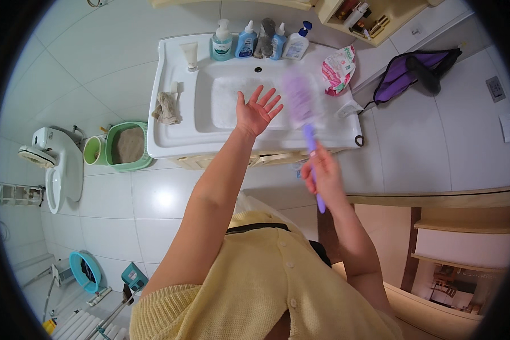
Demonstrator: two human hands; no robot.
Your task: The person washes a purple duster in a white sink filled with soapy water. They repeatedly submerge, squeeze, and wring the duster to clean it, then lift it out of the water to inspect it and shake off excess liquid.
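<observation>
My left hand (pixel 256 114) is held over the sink (pixel 175 139), palm up with its fingers spread and nothing in it. The fingers of my right hand (pixel 324 170) are wrapped round the handle of a purple long-handled duster (pixel 298 93). Its fluffy lilac head is smeared by motion and points away from me over the right part of the basin. White suds or foamy water (pixel 221 107) appear in the basin. The lower end of the handle sticks out below my right hand.
Along the sink's back edge stand several bottles (pixel 246 42). A white tube (pixel 190 55) and a greyish cloth (pixel 167 107) are on its left, a pink-and-white packet (pixel 339 69) on its right. A purple bag with a hair dryer (pixel 422 73) lies further right; a green litter tray (pixel 127 146) stands left.
</observation>
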